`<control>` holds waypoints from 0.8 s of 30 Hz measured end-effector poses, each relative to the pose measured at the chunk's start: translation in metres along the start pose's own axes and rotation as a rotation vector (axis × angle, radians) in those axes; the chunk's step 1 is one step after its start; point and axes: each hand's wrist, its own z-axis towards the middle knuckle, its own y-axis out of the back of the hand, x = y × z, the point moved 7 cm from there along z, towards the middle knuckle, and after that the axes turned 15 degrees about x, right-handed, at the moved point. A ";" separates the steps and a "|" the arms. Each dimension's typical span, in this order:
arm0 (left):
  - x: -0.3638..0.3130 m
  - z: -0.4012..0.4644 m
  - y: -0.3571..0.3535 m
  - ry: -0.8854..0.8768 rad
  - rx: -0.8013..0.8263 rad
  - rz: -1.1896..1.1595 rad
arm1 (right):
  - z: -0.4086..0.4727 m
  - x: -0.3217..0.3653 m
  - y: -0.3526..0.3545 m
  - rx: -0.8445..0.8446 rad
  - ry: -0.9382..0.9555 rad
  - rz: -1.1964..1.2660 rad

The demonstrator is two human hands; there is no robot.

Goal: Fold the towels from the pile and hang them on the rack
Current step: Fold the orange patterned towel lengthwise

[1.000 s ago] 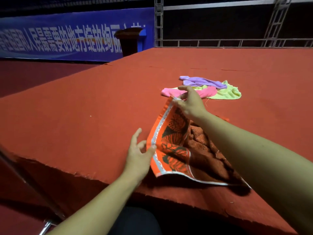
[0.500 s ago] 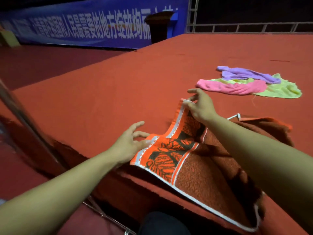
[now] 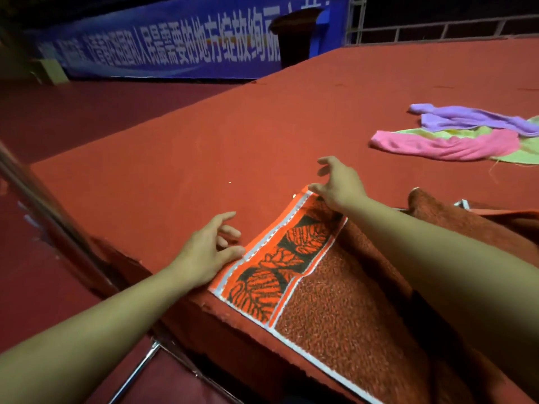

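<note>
Red stage (image 3: 262, 126): orange towel (image 3: 335, 301) w/ both hands (image 3: 204, 255) (image 3: 339, 185) on edge.

Four towels: one orange towel (image 3: 335, 287), one purple (image 3: 472, 119), one pink (image 3: 443, 144), one green (image 3: 525, 150); two hands.
</note>
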 end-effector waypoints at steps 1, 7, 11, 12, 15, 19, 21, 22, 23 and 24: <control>-0.006 0.000 0.002 -0.009 -0.028 0.003 | -0.010 0.001 0.002 0.008 0.015 -0.010; -0.073 -0.004 -0.025 -0.172 -0.047 0.025 | -0.099 0.004 0.043 0.025 0.097 -0.059; -0.142 -0.015 -0.085 -0.287 0.063 -0.091 | -0.175 -0.023 0.083 -0.035 0.066 -0.075; -0.161 -0.018 -0.104 -0.321 0.100 -0.099 | -0.194 -0.036 0.094 -0.065 0.035 -0.077; -0.213 -0.029 -0.159 -0.408 0.189 -0.076 | -0.248 -0.079 0.135 -0.209 -0.062 -0.077; -0.266 -0.040 -0.213 -0.516 0.258 0.033 | -0.309 -0.141 0.172 -0.350 -0.234 -0.008; -0.280 -0.036 -0.229 -0.519 0.279 0.091 | -0.327 -0.168 0.176 -0.357 -0.320 0.017; -0.286 -0.032 -0.234 -0.511 0.277 0.118 | -0.332 -0.178 0.177 -0.365 -0.340 0.024; -0.292 -0.026 -0.237 -0.503 0.264 0.136 | -0.335 -0.187 0.178 -0.376 -0.348 0.032; -0.297 -0.019 -0.239 -0.498 0.242 0.156 | -0.334 -0.194 0.179 -0.389 -0.352 0.043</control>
